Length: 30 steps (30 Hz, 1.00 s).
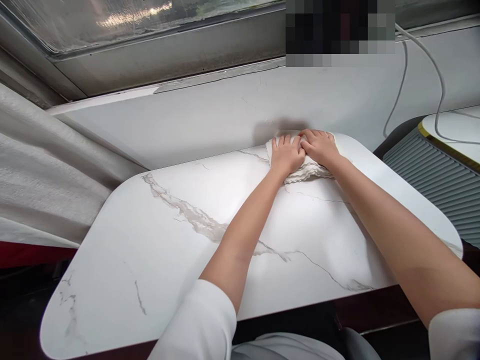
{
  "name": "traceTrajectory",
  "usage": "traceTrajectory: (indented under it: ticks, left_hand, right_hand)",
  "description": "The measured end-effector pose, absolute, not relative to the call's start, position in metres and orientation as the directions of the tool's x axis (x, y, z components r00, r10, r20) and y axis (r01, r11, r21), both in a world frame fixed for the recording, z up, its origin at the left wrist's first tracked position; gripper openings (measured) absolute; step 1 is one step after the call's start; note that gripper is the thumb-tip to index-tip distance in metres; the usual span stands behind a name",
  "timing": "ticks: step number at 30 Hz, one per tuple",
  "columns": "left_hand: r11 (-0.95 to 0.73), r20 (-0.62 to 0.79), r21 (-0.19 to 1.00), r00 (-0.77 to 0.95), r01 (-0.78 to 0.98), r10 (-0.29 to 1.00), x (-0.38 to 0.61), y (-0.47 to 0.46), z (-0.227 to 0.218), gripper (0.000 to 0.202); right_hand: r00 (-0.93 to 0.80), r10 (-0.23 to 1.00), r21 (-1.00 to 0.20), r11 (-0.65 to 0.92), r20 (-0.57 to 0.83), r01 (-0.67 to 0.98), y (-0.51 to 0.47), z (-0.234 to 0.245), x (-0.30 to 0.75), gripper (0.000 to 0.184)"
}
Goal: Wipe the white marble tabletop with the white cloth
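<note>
A folded off-white cloth (310, 171) with wavy layered edges lies near the far edge of the white marble-patterned table (180, 270). My left hand (288, 155) presses down on its left part, fingers pointing away from me and closed over the fabric. Just right of it, my right hand (320, 146) grips the cloth's far right part, its fingers bent over the top. The two hands touch or nearly touch at the thumbs. Parts of the cloth are hidden under both palms.
Behind the table stands a white wall panel (195, 125) below a window (123, 20). A pale curtain (45, 175) hangs at the left. On the right, a white cable (438, 75) hangs down to a second table with a grey ribbed side (431, 175).
</note>
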<state>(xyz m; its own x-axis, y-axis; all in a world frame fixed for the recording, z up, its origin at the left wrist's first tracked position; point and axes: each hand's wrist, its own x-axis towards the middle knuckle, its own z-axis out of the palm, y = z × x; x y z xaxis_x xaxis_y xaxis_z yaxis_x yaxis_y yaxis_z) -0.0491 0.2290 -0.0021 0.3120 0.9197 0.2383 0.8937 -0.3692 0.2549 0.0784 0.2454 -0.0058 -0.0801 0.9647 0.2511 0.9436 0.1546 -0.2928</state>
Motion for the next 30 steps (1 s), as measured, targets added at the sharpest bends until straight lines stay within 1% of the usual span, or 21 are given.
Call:
traceTrajectory:
  ticks: [9,13,18,21,25,30]
  left_hand:
    - [-0.353,0.250,0.230,0.295,0.907,0.922,-0.044,0.244,-0.003,0.048]
    - [-0.311,0.262,0.203,0.255,0.928,0.931,-0.033,0.244,-0.005,0.049]
    - [-0.300,0.267,0.224,0.238,0.927,0.934,-0.008,0.240,-0.006,0.049]
    - [-0.321,0.267,0.240,0.256,0.916,0.929,0.010,0.235,-0.006,0.049]
    - [-0.341,0.272,0.246,0.273,0.907,0.923,0.031,0.227,-0.008,0.050]
    - [-0.366,0.283,0.220,0.300,0.904,0.911,0.044,0.217,-0.010,0.050]
  right_hand:
    - [-0.098,0.964,-0.307,0.174,0.247,0.936,0.263,-0.006,0.085,0.045]
    - [-0.126,0.962,-0.304,0.199,0.243,0.932,0.269,-0.005,0.093,0.047]
    - [-0.133,0.960,-0.285,0.203,0.245,0.937,0.271,-0.004,0.116,0.048]
    - [-0.098,0.972,-0.267,0.154,0.212,0.951,0.265,-0.001,0.134,0.049]
    - [0.025,0.994,-0.243,0.001,0.103,0.970,0.250,0.004,0.153,0.054]
    - [0.033,0.998,-0.267,-0.017,0.056,0.964,0.235,0.008,0.167,0.058]
